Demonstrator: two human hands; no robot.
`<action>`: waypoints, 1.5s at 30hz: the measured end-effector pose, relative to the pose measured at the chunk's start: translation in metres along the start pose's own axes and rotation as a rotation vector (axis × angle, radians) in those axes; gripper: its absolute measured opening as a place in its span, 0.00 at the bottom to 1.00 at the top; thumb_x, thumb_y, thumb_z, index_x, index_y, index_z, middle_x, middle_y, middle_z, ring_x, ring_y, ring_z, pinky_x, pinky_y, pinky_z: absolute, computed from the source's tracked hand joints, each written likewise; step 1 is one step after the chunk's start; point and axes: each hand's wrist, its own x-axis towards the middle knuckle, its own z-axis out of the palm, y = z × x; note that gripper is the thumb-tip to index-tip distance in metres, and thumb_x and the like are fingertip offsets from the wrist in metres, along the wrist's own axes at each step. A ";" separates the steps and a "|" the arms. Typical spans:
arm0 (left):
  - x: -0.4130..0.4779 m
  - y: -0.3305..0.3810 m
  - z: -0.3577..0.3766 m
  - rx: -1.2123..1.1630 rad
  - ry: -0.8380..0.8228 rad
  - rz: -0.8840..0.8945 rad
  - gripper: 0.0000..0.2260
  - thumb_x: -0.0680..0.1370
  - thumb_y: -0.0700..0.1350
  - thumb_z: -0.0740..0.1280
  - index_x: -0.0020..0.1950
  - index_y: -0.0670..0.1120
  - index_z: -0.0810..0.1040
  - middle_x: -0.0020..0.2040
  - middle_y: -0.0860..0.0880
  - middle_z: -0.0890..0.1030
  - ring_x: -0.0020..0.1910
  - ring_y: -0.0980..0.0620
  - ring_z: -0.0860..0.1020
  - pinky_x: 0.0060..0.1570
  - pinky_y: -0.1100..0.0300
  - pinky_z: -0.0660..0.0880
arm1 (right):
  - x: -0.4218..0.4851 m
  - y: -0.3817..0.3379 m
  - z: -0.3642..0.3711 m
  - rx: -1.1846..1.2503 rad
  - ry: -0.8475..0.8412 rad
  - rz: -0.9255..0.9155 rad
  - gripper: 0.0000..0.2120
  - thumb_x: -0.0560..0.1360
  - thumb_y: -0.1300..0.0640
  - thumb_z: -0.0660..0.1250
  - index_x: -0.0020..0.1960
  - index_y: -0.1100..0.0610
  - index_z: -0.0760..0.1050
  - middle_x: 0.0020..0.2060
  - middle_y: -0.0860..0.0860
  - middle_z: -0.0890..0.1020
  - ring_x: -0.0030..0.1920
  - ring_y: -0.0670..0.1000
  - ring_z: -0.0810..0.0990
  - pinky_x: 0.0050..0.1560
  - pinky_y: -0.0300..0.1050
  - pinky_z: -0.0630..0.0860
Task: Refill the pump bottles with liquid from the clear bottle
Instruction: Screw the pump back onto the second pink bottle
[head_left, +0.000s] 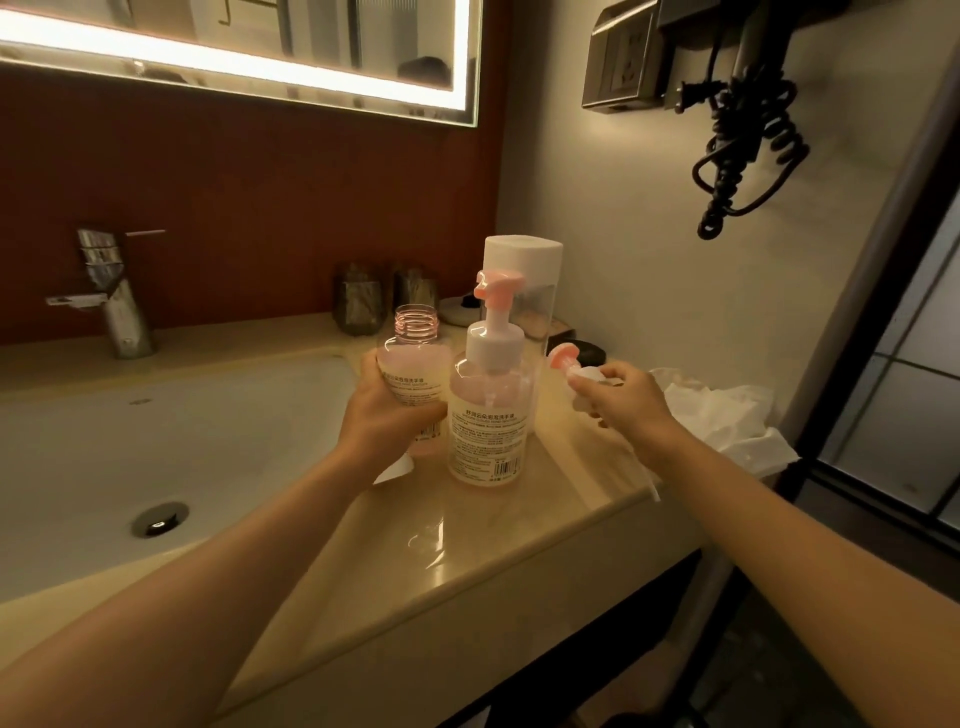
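At a hotel-style washstand, a person's left hand (384, 410) gripped the open pump bottle (415, 364) round its body. The threaded neck was bare and pink liquid showed inside. Whether its base rested on the counter (467, 545) could not be told from where I stood. The right hand (623, 400) pinched the detached pump head (571, 369) in curled fingers just above the counter, with a thin white tube trailing below the wrist.

Between the two hands stood the second pump bottle (491, 415), upright with its pink pump in place, touching or nearly touching the open one and hiding part of it. Directly behind it rose the clear bottle (524, 291), tall and white-capped, close to the wall. It was partly blocked by the pump in front.

Two dark tumblers (358, 301) sat at the back of the counter, and a dark round lid (587, 351) lay beside the clear bottle. A crumpled tissue (727, 415) lay at the counter's right edge. To the left were the basin (156, 441) and the tap (117, 301). A lit mirror (234, 52) hung above, and a coiled cord (743, 145) dangled below a wall socket (623, 62).
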 end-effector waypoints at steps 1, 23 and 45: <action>-0.005 0.001 -0.003 -0.003 0.003 -0.002 0.31 0.66 0.38 0.76 0.63 0.48 0.64 0.54 0.48 0.76 0.52 0.51 0.76 0.37 0.65 0.72 | -0.008 -0.002 -0.003 0.051 0.012 0.006 0.17 0.72 0.49 0.68 0.56 0.58 0.73 0.49 0.55 0.78 0.48 0.54 0.78 0.42 0.44 0.75; -0.110 0.021 -0.021 0.222 0.035 0.146 0.31 0.64 0.47 0.77 0.61 0.50 0.64 0.49 0.55 0.74 0.47 0.53 0.75 0.44 0.55 0.75 | -0.120 -0.147 0.010 0.474 0.180 -0.294 0.19 0.74 0.50 0.67 0.61 0.57 0.69 0.52 0.51 0.78 0.42 0.45 0.79 0.41 0.36 0.78; -0.106 0.011 -0.021 0.181 0.017 0.162 0.31 0.63 0.50 0.77 0.60 0.53 0.64 0.50 0.54 0.76 0.48 0.52 0.78 0.47 0.51 0.78 | -0.128 -0.104 0.079 0.266 -0.025 -0.461 0.20 0.73 0.53 0.67 0.62 0.55 0.65 0.60 0.53 0.77 0.56 0.50 0.79 0.52 0.41 0.77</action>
